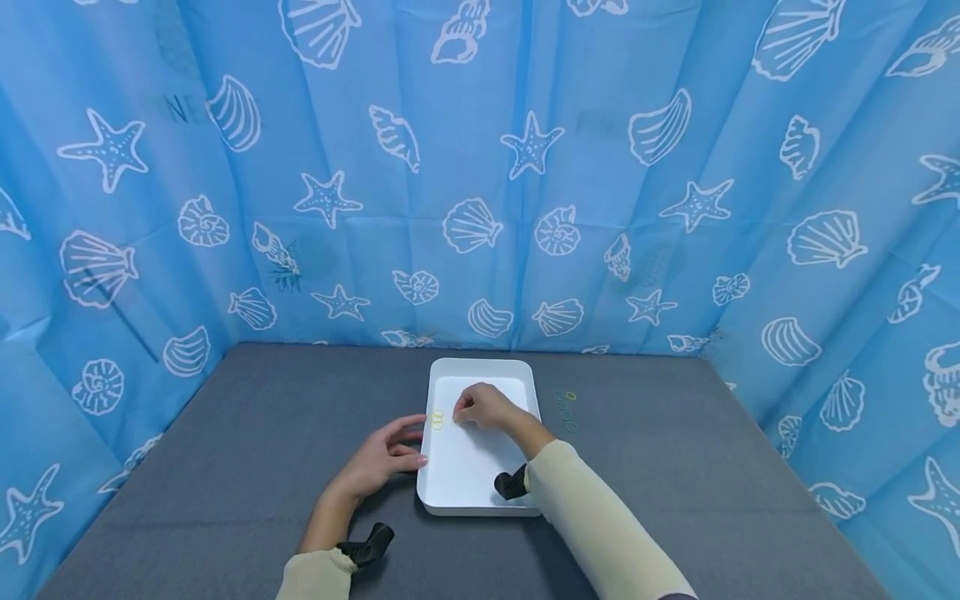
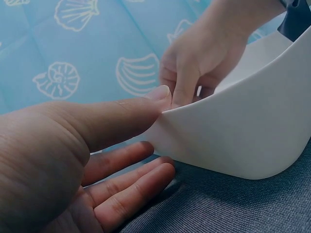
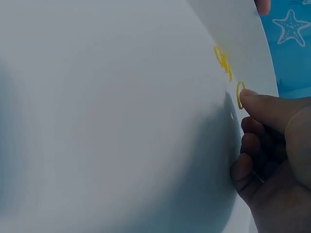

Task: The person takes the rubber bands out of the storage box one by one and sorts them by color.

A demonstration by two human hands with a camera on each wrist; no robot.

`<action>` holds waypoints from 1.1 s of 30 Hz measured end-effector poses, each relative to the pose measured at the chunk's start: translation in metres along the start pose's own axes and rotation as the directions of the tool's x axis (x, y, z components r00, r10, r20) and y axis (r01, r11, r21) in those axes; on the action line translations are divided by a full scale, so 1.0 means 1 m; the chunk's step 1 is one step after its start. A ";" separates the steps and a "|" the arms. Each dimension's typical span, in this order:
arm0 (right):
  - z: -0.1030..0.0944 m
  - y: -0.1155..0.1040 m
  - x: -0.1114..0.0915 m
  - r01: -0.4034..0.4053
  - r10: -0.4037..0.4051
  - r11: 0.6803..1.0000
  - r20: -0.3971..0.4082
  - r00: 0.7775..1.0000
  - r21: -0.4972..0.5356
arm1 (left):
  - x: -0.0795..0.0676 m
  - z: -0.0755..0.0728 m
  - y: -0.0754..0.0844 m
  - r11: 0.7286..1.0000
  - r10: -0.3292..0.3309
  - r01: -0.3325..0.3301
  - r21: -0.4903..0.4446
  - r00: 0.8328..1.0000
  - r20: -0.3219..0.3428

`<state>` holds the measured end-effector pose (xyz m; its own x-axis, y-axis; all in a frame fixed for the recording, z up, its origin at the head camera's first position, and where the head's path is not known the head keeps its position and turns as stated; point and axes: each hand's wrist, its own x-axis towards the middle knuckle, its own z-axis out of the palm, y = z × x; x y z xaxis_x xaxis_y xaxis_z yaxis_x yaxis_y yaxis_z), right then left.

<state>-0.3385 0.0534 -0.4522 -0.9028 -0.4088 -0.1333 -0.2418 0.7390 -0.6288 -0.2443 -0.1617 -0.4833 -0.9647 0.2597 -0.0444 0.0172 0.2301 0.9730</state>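
A shallow white tray (image 1: pixel 467 483) lies on the grey cloth in the head view. Inside it, near the left wall, my right hand (image 1: pixel 486 407) pinches a thin yellow rubber band (image 3: pixel 239 95) between thumb and fingertip, the other fingers curled. Beside that band, several more yellow rubber bands (image 3: pixel 223 63) lie in a cluster on the tray floor. At the tray's left side is my left hand (image 1: pixel 378 458), fingers relaxed and spread. Its thumb (image 2: pixel 131 116) touches the rim, while the lower fingers lie outside the wall, holding nothing.
Right of the tray, several green rubber bands (image 1: pixel 570 423) and a yellow one (image 1: pixel 572 396) lie on the grey cloth (image 1: pixel 660 500). A blue curtain (image 1: pixel 480 183) with white shell and starfish prints surrounds the table's back and sides. Black wrist mounts (image 1: pixel 367 546) sit at both sleeves.
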 end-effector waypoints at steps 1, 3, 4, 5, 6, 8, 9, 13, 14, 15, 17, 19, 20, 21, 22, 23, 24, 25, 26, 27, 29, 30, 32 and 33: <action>-0.001 0.000 0.000 -0.001 0.001 1.000 -0.003 1.000 0.001 | 0.000 0.000 0.000 1.000 0.000 0.000 0.001 1.000 0.000; -0.002 0.001 -0.001 0.001 -0.001 1.000 -0.010 1.000 0.000 | 0.000 0.000 -0.001 1.000 0.000 0.000 0.003 1.000 0.000; -0.004 0.001 -0.001 0.005 -0.005 1.000 -0.014 1.000 -0.004 | 0.001 0.000 -0.001 1.000 0.001 -0.001 0.004 1.000 -0.001; -0.005 0.002 -0.001 0.010 -0.010 1.000 -0.018 1.000 -0.010 | 0.001 0.000 -0.001 1.000 0.000 0.000 0.006 1.000 -0.003; -0.007 0.002 -0.002 0.017 -0.017 1.000 -0.022 1.000 -0.016 | 0.001 0.000 -0.001 1.000 -0.001 0.001 0.006 1.000 -0.005; -0.010 0.002 -0.003 0.034 -0.034 0.999 -0.027 0.999 -0.021 | 0.001 0.000 -0.001 1.000 -0.001 0.001 0.009 1.000 -0.008; -0.012 0.002 -0.003 0.043 -0.044 0.999 -0.028 0.999 -0.023 | 0.001 0.000 -0.002 1.000 -0.001 0.001 0.010 1.000 -0.010; -0.022 0.001 -0.006 0.059 -0.059 0.998 -0.029 0.998 -0.018 | 0.001 0.001 -0.002 1.000 -0.004 0.004 0.012 1.000 -0.013; -0.025 0.001 -0.007 0.060 -0.061 0.998 -0.032 0.998 -0.017 | 0.001 0.001 -0.003 1.000 -0.005 0.005 0.011 1.000 -0.014; -0.027 0.001 -0.008 0.059 -0.059 0.998 -0.034 0.998 -0.013 | 0.001 0.001 -0.003 1.000 -0.006 0.006 0.011 1.000 -0.015; -0.031 0.001 -0.010 0.059 -0.059 0.998 -0.041 0.997 -0.003 | 0.001 0.001 -0.002 1.000 -0.008 0.009 0.011 1.000 -0.017; -0.034 0.002 -0.010 0.060 -0.059 0.998 -0.055 0.997 0.002 | 0.001 0.001 -0.002 1.000 -0.012 0.012 0.011 1.000 -0.020; -0.035 0.003 -0.011 0.059 -0.059 0.998 -0.064 0.996 0.004 | 0.001 0.001 -0.002 1.000 -0.014 0.014 0.011 1.000 -0.021; -0.037 0.005 -0.011 0.061 -0.061 0.998 -0.071 0.996 0.008 | 0.001 0.001 -0.002 1.000 -0.016 0.016 0.012 1.000 -0.024; -0.038 0.006 -0.012 0.064 -0.063 0.998 -0.079 0.995 0.010 | 0.001 0.001 -0.002 1.000 -0.017 0.017 0.015 1.000 -0.025; -0.040 0.008 -0.012 0.064 -0.062 0.998 -0.087 0.994 0.017 | 0.002 0.001 -0.002 1.000 -0.016 0.017 0.017 1.000 -0.026; -0.041 0.009 -0.013 0.065 -0.062 0.998 -0.094 0.994 0.022 | 0.002 0.001 -0.002 1.000 -0.014 0.015 0.019 1.000 -0.027; -0.043 0.011 -0.015 0.070 -0.067 0.997 -0.100 0.993 0.029 | 0.002 0.001 -0.003 1.000 -0.013 0.014 0.022 1.000 -0.027; -0.045 0.013 -0.016 0.079 -0.074 0.996 -0.106 0.992 0.037 | 0.002 0.002 -0.003 1.000 -0.010 0.011 0.025 1.000 -0.027; -0.047 0.015 -0.018 0.084 -0.078 0.995 -0.110 0.991 0.047 | 0.002 0.002 -0.003 1.000 -0.007 0.008 0.027 1.000 -0.027; -0.052 0.017 -0.021 0.088 -0.079 0.994 -0.120 0.990 0.068 | 0.002 0.002 -0.003 1.000 -0.002 0.002 0.029 1.000 -0.025; -0.055 0.019 -0.022 0.098 -0.088 0.993 -0.129 0.988 0.072 | 0.002 0.001 -0.003 1.000 0.000 0.001 0.028 1.000 -0.024; -0.061 0.022 -0.025 0.104 -0.090 0.991 -0.146 0.985 0.088 | 0.002 0.001 -0.004 1.000 0.003 -0.002 0.026 1.000 -0.021; -0.065 0.022 -0.027 0.106 -0.091 0.990 -0.156 0.984 0.095 | 0.002 0.001 -0.004 1.000 0.005 -0.004 0.025 1.000 -0.020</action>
<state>-0.3430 0.1156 -0.4132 -0.9216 -0.3856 0.0454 -0.3015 0.6370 -0.7094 -0.2462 -0.1609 -0.4873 -0.9696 0.2422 -0.0352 0.0278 0.2519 0.9673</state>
